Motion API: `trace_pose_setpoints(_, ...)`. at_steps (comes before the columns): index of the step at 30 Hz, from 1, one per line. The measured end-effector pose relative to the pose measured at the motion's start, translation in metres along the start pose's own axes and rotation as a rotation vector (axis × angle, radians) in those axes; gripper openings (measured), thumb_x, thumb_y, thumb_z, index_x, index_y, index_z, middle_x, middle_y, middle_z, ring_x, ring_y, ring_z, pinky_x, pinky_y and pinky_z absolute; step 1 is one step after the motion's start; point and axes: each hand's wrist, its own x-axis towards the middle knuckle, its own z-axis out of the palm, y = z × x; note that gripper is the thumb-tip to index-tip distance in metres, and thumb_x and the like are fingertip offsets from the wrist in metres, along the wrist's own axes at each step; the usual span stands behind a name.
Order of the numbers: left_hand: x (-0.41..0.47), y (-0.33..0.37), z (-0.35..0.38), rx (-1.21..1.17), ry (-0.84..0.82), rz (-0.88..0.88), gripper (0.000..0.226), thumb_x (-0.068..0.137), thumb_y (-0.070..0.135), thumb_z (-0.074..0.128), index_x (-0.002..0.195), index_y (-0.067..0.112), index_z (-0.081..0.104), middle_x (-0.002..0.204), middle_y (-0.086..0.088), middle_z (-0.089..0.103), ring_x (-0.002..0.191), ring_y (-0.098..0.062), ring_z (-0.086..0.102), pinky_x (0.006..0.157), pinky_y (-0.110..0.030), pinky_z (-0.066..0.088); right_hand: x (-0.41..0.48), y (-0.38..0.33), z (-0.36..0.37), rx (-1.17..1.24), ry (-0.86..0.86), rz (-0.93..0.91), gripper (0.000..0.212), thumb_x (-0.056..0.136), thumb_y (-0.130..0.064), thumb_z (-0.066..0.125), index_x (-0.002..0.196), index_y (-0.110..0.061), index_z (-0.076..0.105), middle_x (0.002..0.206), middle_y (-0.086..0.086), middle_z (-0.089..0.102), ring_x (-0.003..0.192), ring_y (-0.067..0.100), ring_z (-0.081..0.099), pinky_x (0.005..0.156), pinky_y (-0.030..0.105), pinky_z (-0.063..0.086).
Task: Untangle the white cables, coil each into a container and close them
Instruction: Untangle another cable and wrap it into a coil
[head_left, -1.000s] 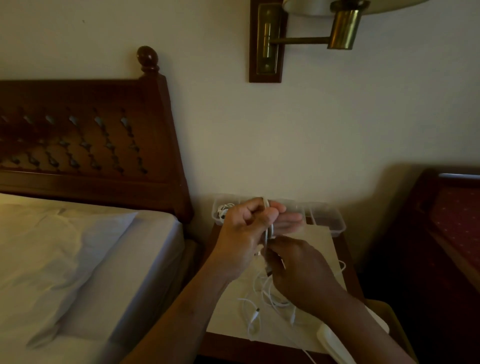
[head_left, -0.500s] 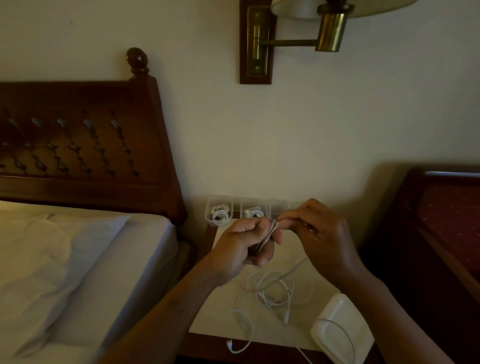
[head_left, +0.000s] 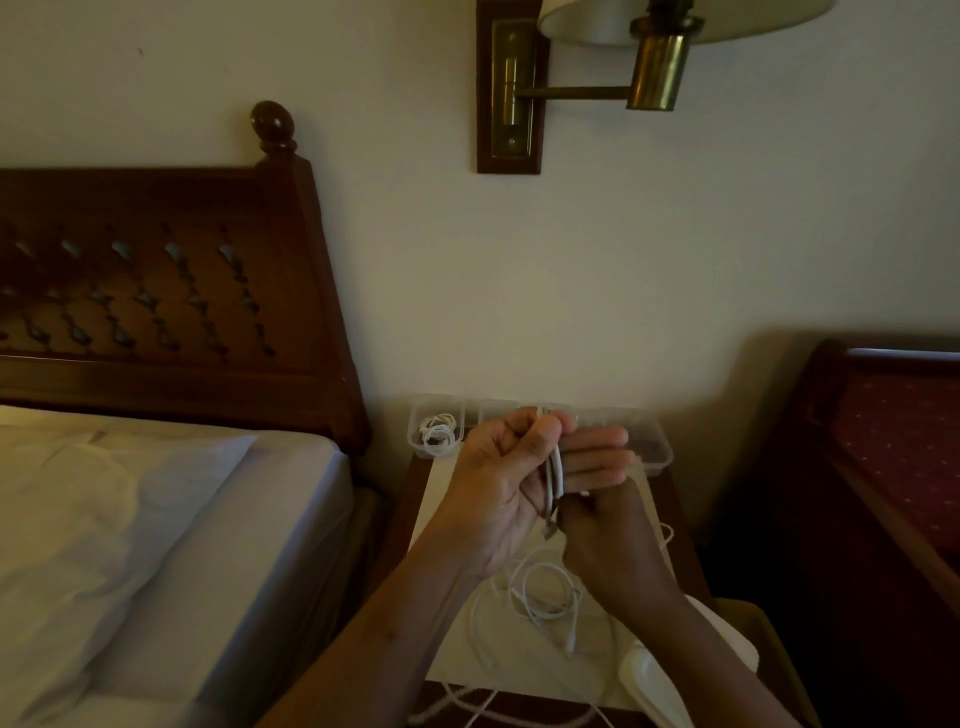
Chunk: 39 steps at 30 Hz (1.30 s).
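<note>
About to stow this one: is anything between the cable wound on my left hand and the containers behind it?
Nothing visible does. The white cable sits wound round the left hand, right before the row of containers. The leftmost container already holds a coil; the others are partly hidden.

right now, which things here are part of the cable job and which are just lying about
Job: left hand pinching a coiled white cable; right hand just below it; loose cables on the nightstand; clear containers, the leftmost with a coil inside.
Lying about: wall lamp, headboard, bed, white object at the near right corner.
</note>
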Motion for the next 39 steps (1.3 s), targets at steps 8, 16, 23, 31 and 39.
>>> trace_pose_setpoints(8,0.004,-0.007,-0.005,0.94,0.097,0.056,0.017,0.109,0.021,0.048,0.106,0.008,0.059,0.121,-0.006,0.075,0.11,-0.017,0.074,0.097,-0.039,0.059,-0.011,-0.019,-0.006,-0.506,-0.261,0.038,0.013,0.099,-0.017,0.061,0.099,-0.029,0.067,0.09,-0.009,0.069,0.079,0.007,0.066,0.072,0.025,0.058)
trace_pose_setpoints(16,-0.002,0.01,-0.02,1.053,0.042,-0.1,0.032,0.112,0.022,0.043,0.096,0.0,0.06,0.076,-0.006,0.061,0.065,-0.029,0.053,0.062,-0.045,0.043,-0.01,-0.051,-0.035,-0.554,-0.179,-0.165,0.011,0.096,-0.039,0.064,0.088,-0.039,0.071,0.068,-0.026,0.063,0.065,-0.004,0.061,0.054,0.012,0.041)
trace_pose_setpoints(23,-0.011,0.011,-0.011,0.598,-0.087,-0.146,0.046,0.111,0.026,0.028,0.092,0.009,0.066,0.072,-0.027,0.062,0.047,-0.015,0.03,0.052,-0.026,0.029,0.014,-0.04,-0.052,-0.358,0.025,-0.457,0.01,0.089,-0.018,0.076,0.094,-0.025,0.08,0.09,-0.014,0.057,0.068,0.01,0.062,0.055,0.026,0.049)
trace_pose_setpoints(31,-0.02,0.015,-0.005,0.543,-0.157,-0.181,0.043,0.111,0.024,0.035,0.116,-0.008,0.063,0.082,-0.022,0.069,0.051,-0.015,0.04,0.057,-0.025,0.036,0.034,-0.021,-0.055,0.016,-0.122,-0.396,0.014,0.098,-0.014,0.064,0.103,-0.014,0.077,0.096,-0.001,0.058,0.084,0.017,0.063,0.07,0.021,0.051)
trace_pose_setpoints(39,-0.021,0.007,0.013,0.178,-0.097,-0.069,0.03,0.103,0.021,0.059,0.113,-0.006,0.068,0.082,-0.015,0.071,0.066,-0.023,0.069,0.068,-0.029,0.056,0.014,-0.012,-0.029,0.289,-0.002,-0.183,0.025,0.104,-0.005,0.047,0.098,-0.009,0.071,0.08,0.0,0.072,0.075,0.009,0.07,0.067,0.02,0.055)
